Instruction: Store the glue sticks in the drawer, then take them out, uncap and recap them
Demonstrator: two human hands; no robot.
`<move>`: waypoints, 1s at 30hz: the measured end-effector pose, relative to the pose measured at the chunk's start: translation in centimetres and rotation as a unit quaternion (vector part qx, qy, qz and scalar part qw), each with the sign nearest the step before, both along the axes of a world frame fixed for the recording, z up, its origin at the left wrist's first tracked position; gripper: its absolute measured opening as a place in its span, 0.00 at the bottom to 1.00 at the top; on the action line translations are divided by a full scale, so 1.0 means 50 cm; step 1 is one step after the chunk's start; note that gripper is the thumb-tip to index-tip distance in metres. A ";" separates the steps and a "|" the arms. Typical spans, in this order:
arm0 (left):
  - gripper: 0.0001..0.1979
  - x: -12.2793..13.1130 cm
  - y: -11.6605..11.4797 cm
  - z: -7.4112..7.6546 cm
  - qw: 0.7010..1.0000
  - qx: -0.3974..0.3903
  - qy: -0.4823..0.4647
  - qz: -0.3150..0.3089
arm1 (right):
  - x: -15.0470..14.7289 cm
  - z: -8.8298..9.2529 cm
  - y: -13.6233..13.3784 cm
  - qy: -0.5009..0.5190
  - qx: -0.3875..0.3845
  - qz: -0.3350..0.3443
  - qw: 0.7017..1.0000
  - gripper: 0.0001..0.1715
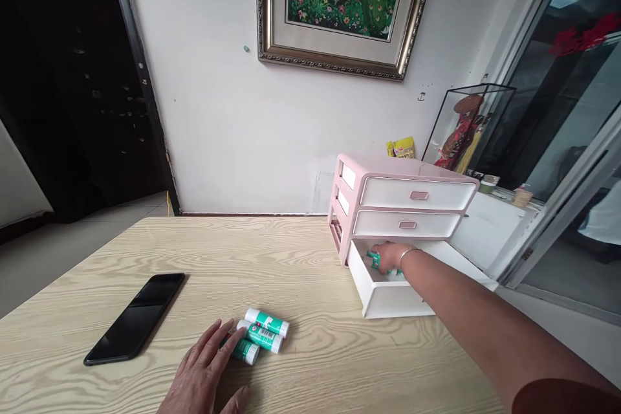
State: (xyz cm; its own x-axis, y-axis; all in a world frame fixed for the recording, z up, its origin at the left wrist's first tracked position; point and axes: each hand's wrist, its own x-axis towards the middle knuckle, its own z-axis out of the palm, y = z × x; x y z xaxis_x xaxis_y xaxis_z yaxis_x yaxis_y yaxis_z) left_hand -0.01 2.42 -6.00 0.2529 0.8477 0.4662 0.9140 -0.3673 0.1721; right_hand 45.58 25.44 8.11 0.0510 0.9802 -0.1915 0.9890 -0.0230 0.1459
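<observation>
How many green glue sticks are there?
4. Three glue sticks lie on the table by the left hand; one glue stick is in the right hand in the open bottom drawer. More may be hidden there.

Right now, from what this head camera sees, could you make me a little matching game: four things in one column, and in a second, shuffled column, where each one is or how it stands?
Things:
1. Phone
2. Left hand
3. Right hand
4. Bottom drawer

Places or states:
A. Pulled open
B. Holding a green-and-white tube
C. Lying flat on the wooden table
D. Touching three green-and-white tubes

Pairs: 1-C, 2-D, 3-B, 4-A
</observation>
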 end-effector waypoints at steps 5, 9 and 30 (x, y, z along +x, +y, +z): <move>0.34 0.006 -0.009 0.016 0.999 0.031 0.013 -0.007 | 0.001 0.009 0.000 -0.022 -0.074 0.019 0.997 0.38; 0.36 0.012 -0.013 0.030 0.998 0.058 0.022 -0.021 | 0.008 -0.002 0.014 -0.019 -0.088 0.037 0.995 0.42; 0.37 0.027 -0.026 0.053 0.993 -0.092 -0.074 -0.021 | 0.075 -0.005 -0.005 -0.016 0.028 0.112 0.993 0.21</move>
